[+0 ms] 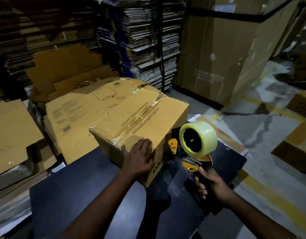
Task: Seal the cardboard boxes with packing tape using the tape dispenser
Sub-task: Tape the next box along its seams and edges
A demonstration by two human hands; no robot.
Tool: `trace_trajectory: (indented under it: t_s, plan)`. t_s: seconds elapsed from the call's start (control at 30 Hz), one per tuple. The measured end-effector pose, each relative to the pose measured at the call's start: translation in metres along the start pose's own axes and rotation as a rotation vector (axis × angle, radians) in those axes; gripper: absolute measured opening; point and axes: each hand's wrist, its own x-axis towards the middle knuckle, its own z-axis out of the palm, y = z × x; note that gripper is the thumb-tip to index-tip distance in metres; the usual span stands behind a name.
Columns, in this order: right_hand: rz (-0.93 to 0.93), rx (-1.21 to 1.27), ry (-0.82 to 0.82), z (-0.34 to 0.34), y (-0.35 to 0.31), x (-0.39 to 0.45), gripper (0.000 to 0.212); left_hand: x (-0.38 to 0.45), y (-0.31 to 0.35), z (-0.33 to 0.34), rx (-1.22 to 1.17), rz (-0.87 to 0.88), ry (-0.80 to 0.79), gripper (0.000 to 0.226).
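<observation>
Cardboard box [140, 125] sits on the dark table [83, 195]; the left hand [138, 157] lies flat-fingered on its near corner, the right hand [211, 182] grips the dispenser [192, 145] beside its right side.

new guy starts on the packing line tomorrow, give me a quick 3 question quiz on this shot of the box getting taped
1. True or false: the left hand lies flat on the near top corner of the cardboard box.
2. Which hand grips the handle of the tape dispenser?
A. left hand
B. right hand
C. neither
3. Fill in: the seam along the top of the box already carries a strip of clear ____.

Key: 1 true; 2 B; 3 tape
</observation>
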Motion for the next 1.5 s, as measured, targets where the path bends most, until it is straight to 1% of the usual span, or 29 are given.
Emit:
trace_trajectory:
  t_s: [0.07, 0.17, 0.23, 0.3, 0.37, 0.43, 0.5, 0.6, 0.67, 0.73, 0.87, 0.9, 0.93, 0.97, 1.03, 1.07, 1.1, 1.13, 1.17, 1.2, 1.27, 1.3, 1.37, 1.4, 1.43, 1.5]
  plan:
    - [-0.012, -0.002, -0.026, 0.012, -0.007, 0.006, 0.073, -0.016, -0.009, 0.001, -0.031, 0.004, 0.041, 0.088]
    - [-0.014, -0.03, -0.069, 0.033, -0.016, 0.015, 0.074, -0.044, -0.029, 0.008, -0.06, 0.072, 0.118, 0.092]
    - [0.019, -0.027, -0.114, 0.049, -0.021, 0.022, 0.075, -0.064, -0.045, 0.011, -0.139, 0.129, 0.174, 0.084]
    - [0.063, -0.01, -0.178, 0.065, -0.026, 0.03, 0.072, -0.083, -0.058, 0.011, -0.183, 0.166, 0.175, 0.078]
    - [0.057, -0.016, -0.251, 0.083, -0.029, 0.037, 0.072, -0.106, -0.069, 0.008, -0.193, 0.186, 0.169, 0.074]
    - [0.031, -0.018, -0.31, 0.097, -0.03, 0.044, 0.073, -0.128, -0.081, 0.008, -0.205, 0.207, 0.198, 0.071]
    - [0.047, -0.017, -0.358, 0.11, -0.027, 0.05, 0.069, -0.152, -0.094, 0.009, -0.238, 0.219, 0.252, 0.068]
    - [0.078, -0.048, -0.384, 0.127, -0.018, 0.057, 0.065, -0.179, -0.103, 0.006, -0.338, 0.199, 0.361, 0.054]
    - [0.1, -0.049, -0.387, 0.135, -0.012, 0.06, 0.067, -0.19, -0.101, 0.009, -0.402, 0.138, 0.477, 0.042]
    - [0.115, -0.04, -0.394, 0.138, -0.01, 0.061, 0.068, -0.194, -0.097, 0.024, -0.483, 0.027, 0.629, 0.038]
    - [0.117, 0.003, -0.416, 0.134, -0.008, 0.059, 0.068, -0.188, -0.086, 0.053, -0.784, -0.315, 0.972, 0.043]
    - [0.123, 0.021, -0.416, 0.134, -0.007, 0.057, 0.068, -0.185, -0.081, 0.055, -0.873, -0.407, 1.037, 0.046]
    - [0.131, 0.039, -0.414, 0.134, -0.007, 0.057, 0.068, -0.18, -0.081, 0.059, -0.965, -0.463, 1.062, 0.046]
    - [0.136, 0.052, -0.409, 0.134, -0.007, 0.057, 0.068, -0.178, -0.08, 0.059, -1.044, -0.501, 1.049, 0.045]
    - [0.14, 0.061, -0.407, 0.134, -0.008, 0.058, 0.069, -0.177, -0.08, 0.056, -1.212, -0.481, 0.952, 0.048]
    - [0.149, 0.062, -0.414, 0.134, -0.008, 0.059, 0.068, -0.178, -0.081, 0.052, -1.36, -0.472, 0.905, 0.059]
    - [0.161, 0.061, -0.424, 0.134, -0.009, 0.06, 0.067, -0.18, -0.081, 0.045, -1.458, -0.516, 0.865, 0.07]
    - [0.172, 0.054, -0.433, 0.134, -0.009, 0.062, 0.066, -0.182, -0.084, 0.043, -1.531, -0.529, 0.809, 0.073]
    - [0.177, 0.04, -0.442, 0.133, -0.009, 0.063, 0.065, -0.184, -0.088, 0.039, -1.557, -0.554, 0.761, 0.068]
    - [0.177, 0.025, -0.452, 0.133, -0.008, 0.064, 0.064, -0.184, -0.093, 0.039, -1.589, -0.567, 0.745, 0.062]
    - [0.18, 0.009, -0.483, 0.132, -0.007, 0.066, 0.062, -0.184, -0.105, 0.03, -1.608, -0.593, 0.675, 0.058]
    - [0.182, 0.004, -0.498, 0.132, -0.007, 0.066, 0.061, -0.183, -0.108, 0.019, -1.555, -0.615, 0.619, 0.054]
    - [0.186, -0.015, -0.523, 0.131, -0.007, 0.066, 0.059, -0.177, -0.116, 0.007, -1.478, -0.617, 0.52, 0.035]
    - [0.192, -0.027, -0.536, 0.132, -0.007, 0.066, 0.058, -0.174, -0.115, 0.001, -1.429, -0.583, 0.484, 0.025]
    - [0.201, -0.036, -0.548, 0.132, -0.007, 0.066, 0.058, -0.172, -0.114, -0.002, -1.35, -0.564, 0.449, 0.021]
    - [0.225, -0.065, -0.575, 0.134, -0.007, 0.067, 0.058, -0.174, -0.114, -0.001, -1.266, -0.574, 0.397, 0.027]
